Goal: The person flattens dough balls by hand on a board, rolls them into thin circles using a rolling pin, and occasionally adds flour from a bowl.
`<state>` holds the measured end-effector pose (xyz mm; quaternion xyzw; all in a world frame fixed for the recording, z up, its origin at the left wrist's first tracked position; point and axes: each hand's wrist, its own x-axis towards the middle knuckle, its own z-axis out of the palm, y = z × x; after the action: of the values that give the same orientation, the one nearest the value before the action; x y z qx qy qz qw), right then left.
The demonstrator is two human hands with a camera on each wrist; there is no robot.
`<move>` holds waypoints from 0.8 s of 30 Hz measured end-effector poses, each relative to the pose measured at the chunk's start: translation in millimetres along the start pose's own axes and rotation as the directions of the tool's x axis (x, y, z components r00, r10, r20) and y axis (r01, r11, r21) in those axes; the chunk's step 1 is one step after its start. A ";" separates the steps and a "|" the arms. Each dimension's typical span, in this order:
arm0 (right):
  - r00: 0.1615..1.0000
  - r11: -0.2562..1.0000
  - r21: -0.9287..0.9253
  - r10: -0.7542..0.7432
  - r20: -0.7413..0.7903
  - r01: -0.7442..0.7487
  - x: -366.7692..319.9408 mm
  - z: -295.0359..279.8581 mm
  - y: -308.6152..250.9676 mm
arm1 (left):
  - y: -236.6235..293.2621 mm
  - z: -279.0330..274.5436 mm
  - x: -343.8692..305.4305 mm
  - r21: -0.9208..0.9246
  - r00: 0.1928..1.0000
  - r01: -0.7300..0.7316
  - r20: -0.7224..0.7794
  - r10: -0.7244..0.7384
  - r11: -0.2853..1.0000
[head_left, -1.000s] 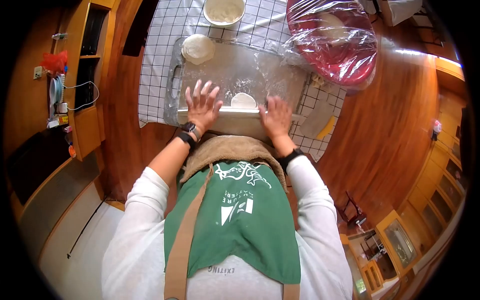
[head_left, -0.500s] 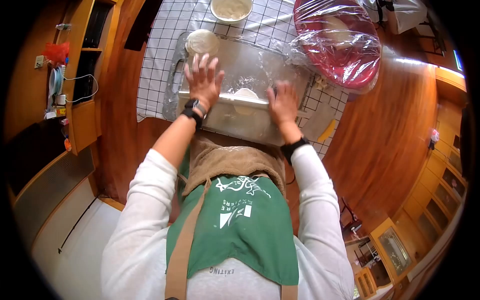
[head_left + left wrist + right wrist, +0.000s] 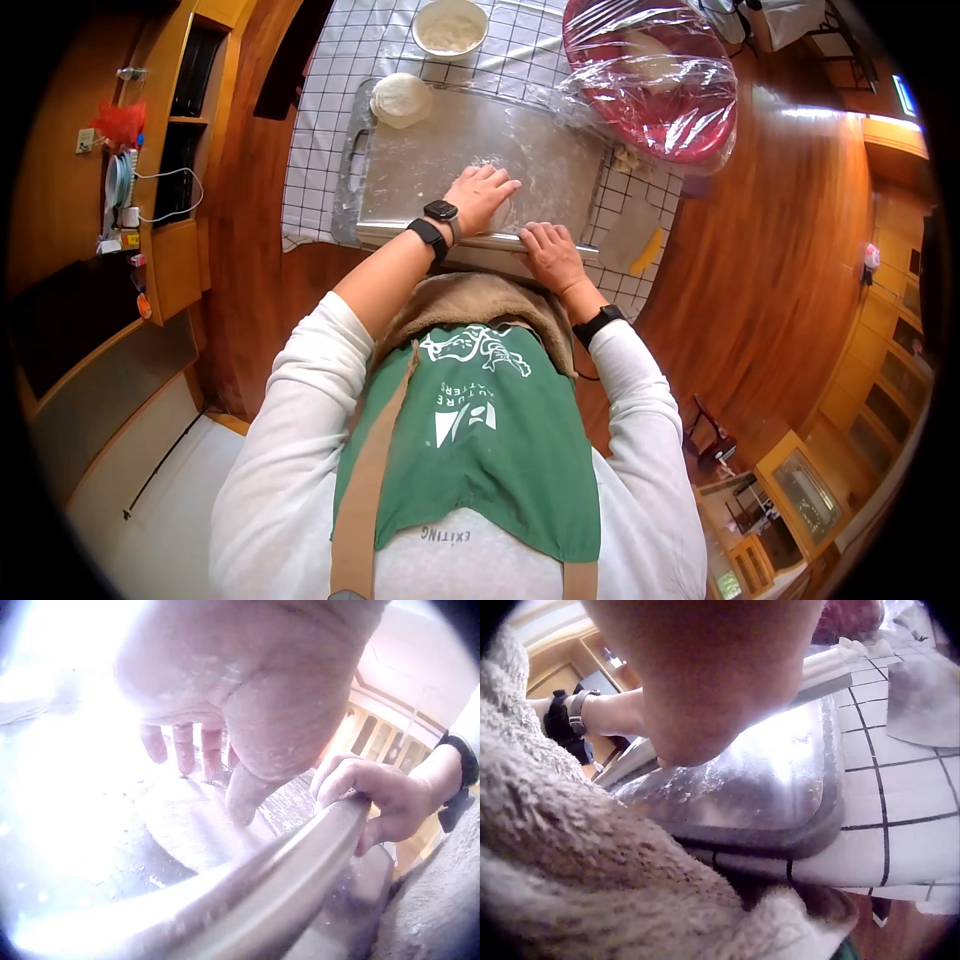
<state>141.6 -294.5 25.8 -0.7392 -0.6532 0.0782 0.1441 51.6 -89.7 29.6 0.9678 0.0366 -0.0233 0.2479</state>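
Note:
My left hand (image 3: 478, 200) reaches over the board (image 3: 410, 170), its fingertips down at a flat dough round (image 3: 195, 825) in the left wrist view. The head view has that round hidden under the hand. Along the board's near side lies a shiny rolling pin (image 3: 490, 242). The right hand (image 3: 552, 258) grips the pin near its right end, fingers and thumb curled round it in the left wrist view. At the board's far left sits a stack of pale dough rounds (image 3: 402, 100).
A white bowl of flour (image 3: 450, 27) stands beyond the board. To the far right is a red basin (image 3: 690, 140) under plastic wrap, with dough inside. A grey scraper (image 3: 625, 235) with a yellow edge lies on the checked cloth (image 3: 318, 180), right of the board.
The pin, after rolling forward under both flat hands, is back at the board's near side. The left hand has left it and moved right onto the dough; the right hand's fingers have curled round the pin.

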 end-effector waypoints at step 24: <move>0.998 0.999 0.040 -0.030 0.062 0.027 26.1 -2.7 19.2 | -38.2 -19.1 8.2 -0.254 0.961 0.247 0.188 -0.203 0.935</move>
<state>164.0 -271.0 24.2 -0.7240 -0.6664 0.1119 0.1389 57.2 -46.7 27.6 0.9083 0.1303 -0.1234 0.3778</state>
